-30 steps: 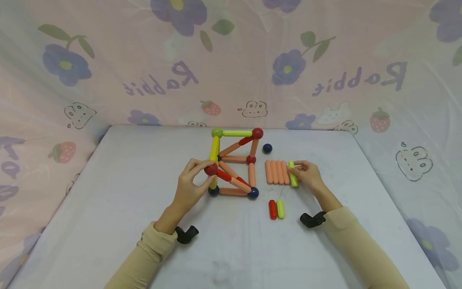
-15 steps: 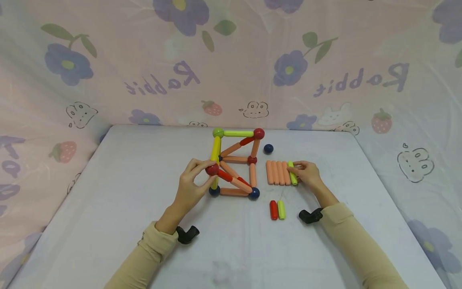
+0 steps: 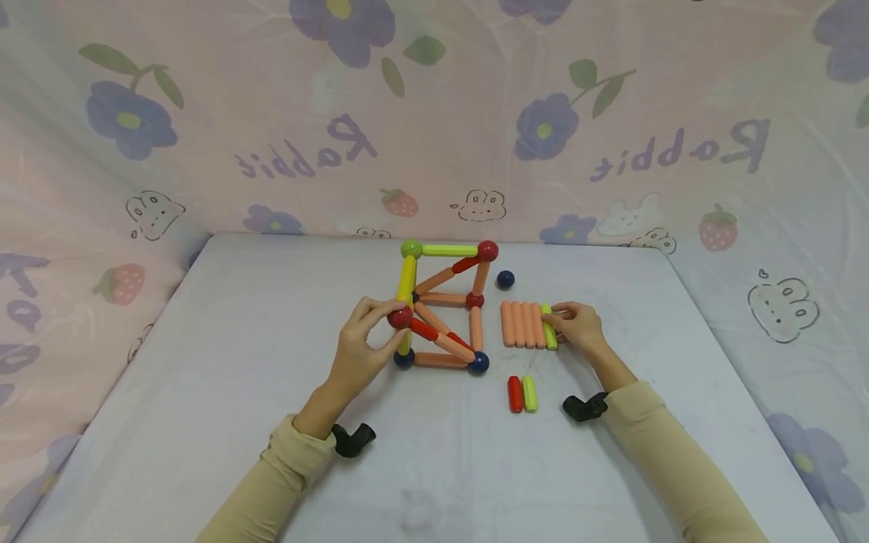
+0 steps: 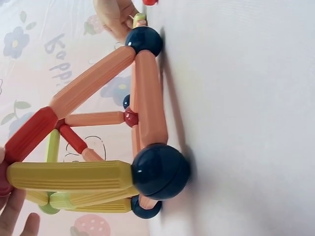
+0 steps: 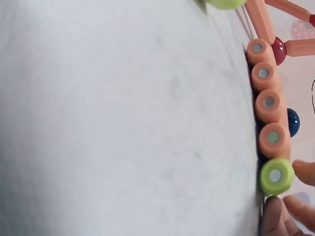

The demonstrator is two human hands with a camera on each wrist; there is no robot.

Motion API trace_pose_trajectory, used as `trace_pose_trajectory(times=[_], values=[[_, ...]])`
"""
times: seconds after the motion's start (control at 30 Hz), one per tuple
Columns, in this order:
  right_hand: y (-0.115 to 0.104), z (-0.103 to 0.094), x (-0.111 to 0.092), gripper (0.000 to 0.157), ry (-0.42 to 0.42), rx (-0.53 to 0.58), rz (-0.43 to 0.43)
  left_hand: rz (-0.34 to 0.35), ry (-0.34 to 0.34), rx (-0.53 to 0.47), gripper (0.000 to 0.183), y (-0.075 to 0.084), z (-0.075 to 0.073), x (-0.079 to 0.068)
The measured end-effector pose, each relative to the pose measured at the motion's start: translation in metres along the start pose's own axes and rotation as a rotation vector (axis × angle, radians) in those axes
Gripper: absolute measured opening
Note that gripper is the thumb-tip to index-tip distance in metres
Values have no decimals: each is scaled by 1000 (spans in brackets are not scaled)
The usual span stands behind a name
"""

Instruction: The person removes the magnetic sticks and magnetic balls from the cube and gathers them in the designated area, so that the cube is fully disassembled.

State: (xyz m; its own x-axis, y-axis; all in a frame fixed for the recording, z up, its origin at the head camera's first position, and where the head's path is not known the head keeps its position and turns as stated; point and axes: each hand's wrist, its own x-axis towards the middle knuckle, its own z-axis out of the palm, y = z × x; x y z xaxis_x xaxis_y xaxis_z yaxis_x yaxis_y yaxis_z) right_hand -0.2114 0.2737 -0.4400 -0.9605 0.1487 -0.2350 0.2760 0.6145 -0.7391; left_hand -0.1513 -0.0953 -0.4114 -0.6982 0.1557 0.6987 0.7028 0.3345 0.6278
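Note:
A framework of magnetic rods and balls [image 3: 441, 299] stands mid-table. My left hand [image 3: 357, 347] pinches the red ball [image 3: 400, 317] at its near upper corner between thumb and fingers. In the left wrist view, a yellow rod [image 4: 74, 176] runs between that ball and a dark blue ball [image 4: 161, 171] on the table. Several orange rods [image 3: 523, 324] lie side by side to the right of the framework. At the right end of this row my right hand [image 3: 577, 327] holds a lime green rod [image 3: 549, 327] between thumb and fingers, close against the last orange one.
A loose dark blue ball [image 3: 505, 280] lies behind the orange row. Nearer the front, a short red rod [image 3: 515, 394] and a short green rod [image 3: 529, 394] lie side by side. A printed curtain [image 3: 434, 151] hangs behind the white table [image 3: 204, 422].
My right hand has brought the lime green rod slightly left, straight up against the orange row. The left hand keeps its hold on the red ball.

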Motion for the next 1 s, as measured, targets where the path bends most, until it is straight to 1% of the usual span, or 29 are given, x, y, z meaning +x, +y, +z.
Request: trace_pose_trajectory(times=[0.13,0.27,0.37,0.47,0.57,0.7,0.77,0.87,0.93,1.0], values=[[-2,-4,-5,49,15,-64,-53,-7,-69,21,44,2,-5,3],[-11,-5,-16,43,64,-174,-169,-87,-142,-8,39,3,-12,6],[-23,-1,-28,38,93,-212,-262,-160,-152,-45,31,2,-17,12],[-36,9,-41,35,98,-183,-342,-211,-137,-75,28,-3,-21,22],[-48,21,-54,32,95,-127,-414,-275,-123,-110,28,-12,-25,34],[-67,40,-73,31,90,-68,-505,-395,-120,-156,31,-29,-29,50],[-77,50,-82,32,94,-46,-571,-460,-125,-175,33,-38,-29,58],[-92,65,-94,35,122,-39,-710,-544,-154,-205,37,-50,-25,71],[-101,77,-100,37,157,-38,-819,-576,-186,-248,41,-57,-22,78],[-110,88,-104,40,195,-40,-922,-606,-233,-288,44,-63,-17,85]])
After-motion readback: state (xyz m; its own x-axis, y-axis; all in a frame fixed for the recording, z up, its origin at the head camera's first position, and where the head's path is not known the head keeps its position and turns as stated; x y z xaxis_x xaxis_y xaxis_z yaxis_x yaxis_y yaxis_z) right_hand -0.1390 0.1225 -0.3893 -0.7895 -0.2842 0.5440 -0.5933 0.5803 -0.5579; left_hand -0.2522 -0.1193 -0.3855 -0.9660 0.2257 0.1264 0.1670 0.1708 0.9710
